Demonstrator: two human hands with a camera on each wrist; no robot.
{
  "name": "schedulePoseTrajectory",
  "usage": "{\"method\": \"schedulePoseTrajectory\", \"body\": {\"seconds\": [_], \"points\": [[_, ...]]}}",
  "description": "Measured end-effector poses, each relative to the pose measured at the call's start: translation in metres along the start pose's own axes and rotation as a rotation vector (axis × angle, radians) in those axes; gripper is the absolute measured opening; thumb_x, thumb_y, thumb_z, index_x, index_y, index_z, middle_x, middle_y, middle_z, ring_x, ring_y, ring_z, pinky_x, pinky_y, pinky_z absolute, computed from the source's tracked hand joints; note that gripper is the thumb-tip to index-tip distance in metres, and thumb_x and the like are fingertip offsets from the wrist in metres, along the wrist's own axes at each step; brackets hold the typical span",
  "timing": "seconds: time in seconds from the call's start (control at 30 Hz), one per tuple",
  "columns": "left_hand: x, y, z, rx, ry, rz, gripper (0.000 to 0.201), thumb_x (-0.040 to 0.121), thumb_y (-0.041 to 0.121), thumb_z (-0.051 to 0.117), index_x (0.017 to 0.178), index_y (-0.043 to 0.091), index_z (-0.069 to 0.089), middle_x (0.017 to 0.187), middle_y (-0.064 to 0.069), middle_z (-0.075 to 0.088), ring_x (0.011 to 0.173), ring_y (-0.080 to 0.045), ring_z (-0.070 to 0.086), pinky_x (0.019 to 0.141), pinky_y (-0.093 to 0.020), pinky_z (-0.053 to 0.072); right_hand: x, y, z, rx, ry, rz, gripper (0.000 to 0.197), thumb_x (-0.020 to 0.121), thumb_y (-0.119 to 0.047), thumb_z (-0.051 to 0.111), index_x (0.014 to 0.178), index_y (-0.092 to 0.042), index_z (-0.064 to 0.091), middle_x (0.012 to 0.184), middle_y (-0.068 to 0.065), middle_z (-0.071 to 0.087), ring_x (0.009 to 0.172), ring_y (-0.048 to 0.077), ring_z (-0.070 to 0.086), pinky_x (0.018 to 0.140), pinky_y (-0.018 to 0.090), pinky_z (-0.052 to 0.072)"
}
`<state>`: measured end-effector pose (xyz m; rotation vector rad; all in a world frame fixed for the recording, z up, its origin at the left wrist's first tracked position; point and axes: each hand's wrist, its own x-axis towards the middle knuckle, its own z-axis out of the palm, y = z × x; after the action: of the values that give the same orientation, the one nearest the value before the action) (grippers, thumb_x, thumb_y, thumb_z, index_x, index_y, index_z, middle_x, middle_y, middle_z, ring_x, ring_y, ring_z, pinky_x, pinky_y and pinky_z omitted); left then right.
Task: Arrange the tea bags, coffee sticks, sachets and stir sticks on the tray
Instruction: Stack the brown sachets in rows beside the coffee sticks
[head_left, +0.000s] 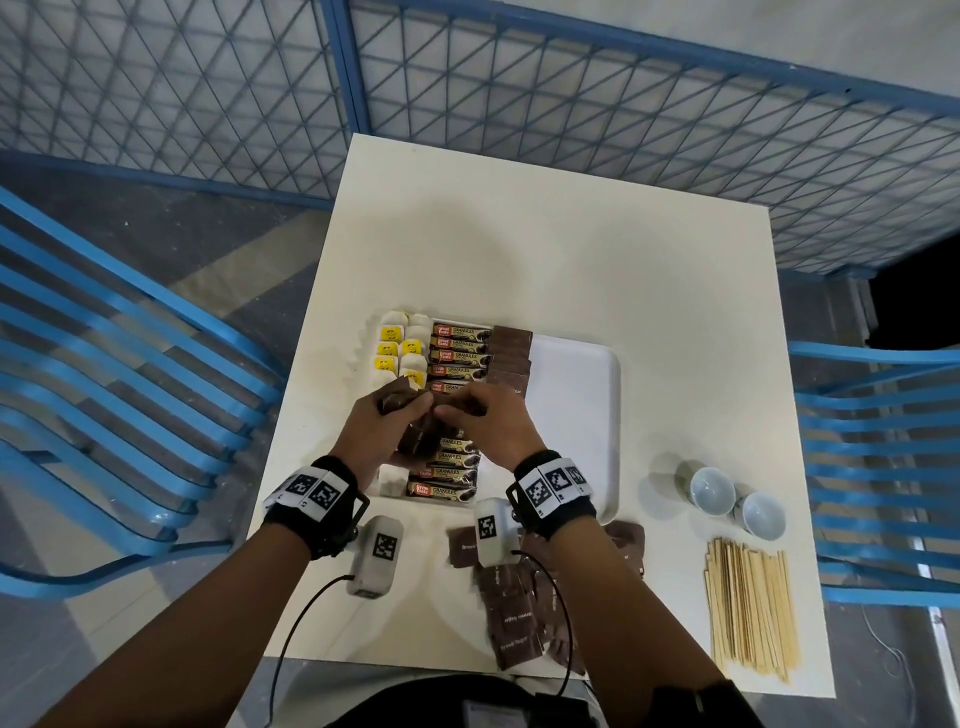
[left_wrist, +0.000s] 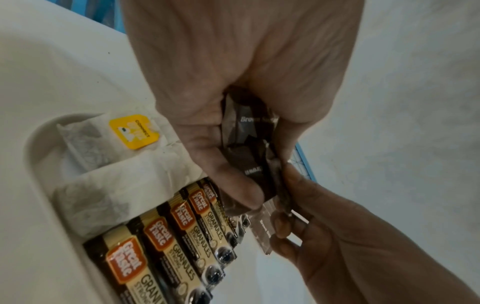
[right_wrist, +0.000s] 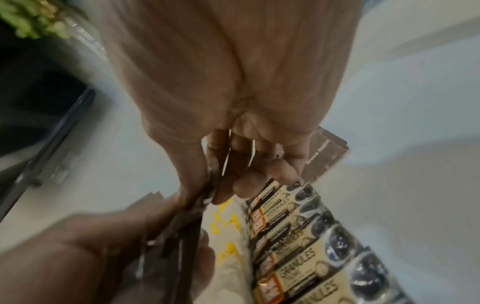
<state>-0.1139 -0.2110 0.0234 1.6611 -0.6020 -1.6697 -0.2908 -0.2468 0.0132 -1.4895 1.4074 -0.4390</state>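
Blue slatted chairs (head_left: 119, 395) sit on both sides of the white surface (head_left: 545, 249), with a blue mesh fence (head_left: 571, 104) behind it. The white tray (head_left: 587, 415) takes up the middle: tea bags (head_left: 396, 345) along its left edge, a column of coffee sticks (head_left: 457, 358) next to them, brown sachets (head_left: 511, 353) started beside those. Both hands hover right over the coffee column, blocking part of it. The left hand (head_left: 387, 431) clutches a bunch of sachets (left_wrist: 246, 144), and the right hand (head_left: 485, 421) pinches one off that bunch. More loose sachets (head_left: 511, 608) lie at the near edge under the right wrist. Stir sticks (head_left: 748, 608) lie off to the right, near two small cups (head_left: 735, 499).
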Motion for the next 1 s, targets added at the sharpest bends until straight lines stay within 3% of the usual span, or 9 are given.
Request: {"method": "schedulePoseTrajectory", "body": {"seconds": [0.1,0.27,0.43,0.53,0.67,0.73,0.83,1.0], "points": [[-0.001,-0.001,0.0,-0.022,-0.008,0.002,0.024,0.094,0.028,0.072,0.112,0.012,0.068,0.108,-0.021,0.073,0.093,-0.039,0.074,0.061,-0.051,0.061,0.002,0.005,-0.001,0.056,0.048,0.07,0.013,0.095,-0.024,0.066,0.099,-0.016,0.076,0.078,-0.009,0.068,0.07,0.004,0.062,0.071,0.024,0.052],[-0.004,-0.004,-0.004,-0.015,-0.111,0.021,0.03,0.092,0.011,0.073,0.12,0.005,0.064,0.102,-0.015,0.072,0.086,-0.032,0.072,0.054,-0.038,0.058,0.002,0.009,-0.004,0.001,0.142,0.061,0.012,0.094,-0.028,0.068,0.094,-0.021,0.078,0.078,-0.011,0.07,0.071,0.001,0.062,0.067,0.012,0.044],[-0.003,-0.007,-0.009,-0.035,-0.098,0.048,0.021,0.091,-0.004,0.069,0.111,0.001,0.065,0.096,-0.015,0.071,0.078,-0.033,0.072,0.052,-0.037,0.058,0.005,0.018,-0.01,0.059,0.205,0.07,0.011,0.093,-0.028,0.07,0.092,-0.021,0.079,0.065,-0.014,0.067,0.06,0.003,0.061,0.066,0.023,0.049],[-0.002,-0.006,-0.008,-0.061,-0.079,0.021,0.015,0.093,-0.001,0.067,0.106,0.007,0.068,0.092,-0.014,0.072,0.077,-0.031,0.072,0.05,-0.036,0.056,0.005,0.019,-0.013,0.078,0.206,0.046,0.013,0.094,-0.025,0.069,0.093,-0.016,0.079,0.066,-0.013,0.066,0.058,0.001,0.061,0.064,0.018,0.048],[-0.004,-0.001,-0.003,-0.134,-0.088,-0.052,0.015,0.097,0.015,0.064,0.11,0.009,0.068,0.087,-0.011,0.073,0.078,-0.03,0.072,0.051,-0.037,0.055,0.004,0.016,-0.016,0.123,0.193,0.029,0.014,0.095,-0.019,0.068,0.097,-0.008,0.077,0.072,-0.005,0.068,0.056,-0.005,0.059,0.058,0.008,0.044],[-0.004,-0.001,-0.001,-0.106,-0.082,-0.029,0.02,0.095,0.02,0.07,0.112,0.009,0.069,0.09,-0.011,0.075,0.079,-0.029,0.073,0.052,-0.037,0.056,0.003,0.016,-0.014,0.118,0.179,0.018,0.013,0.094,-0.022,0.068,0.097,-0.013,0.077,0.077,-0.005,0.07,0.063,-0.001,0.063,0.06,0.01,0.045],[-0.003,-0.005,-0.002,-0.052,-0.064,0.02,0.022,0.092,0.012,0.073,0.111,0.002,0.067,0.093,-0.015,0.073,0.08,-0.03,0.073,0.052,-0.037,0.057,0.003,0.016,-0.01,0.119,0.148,0.04,0.011,0.09,-0.03,0.073,0.097,-0.022,0.075,0.083,-0.007,0.073,0.072,0.007,0.067,0.063,0.018,0.049],[0.001,-0.007,-0.005,-0.051,-0.057,0.013,0.021,0.094,0.008,0.071,0.112,-0.002,0.068,0.096,-0.016,0.072,0.084,-0.033,0.071,0.053,-0.037,0.057,0.001,0.021,-0.01,0.132,0.119,0.077,0.013,0.086,-0.024,0.079,0.096,-0.018,0.073,0.084,-0.001,0.074,0.072,0.01,0.068,0.063,0.02,0.05]]}}
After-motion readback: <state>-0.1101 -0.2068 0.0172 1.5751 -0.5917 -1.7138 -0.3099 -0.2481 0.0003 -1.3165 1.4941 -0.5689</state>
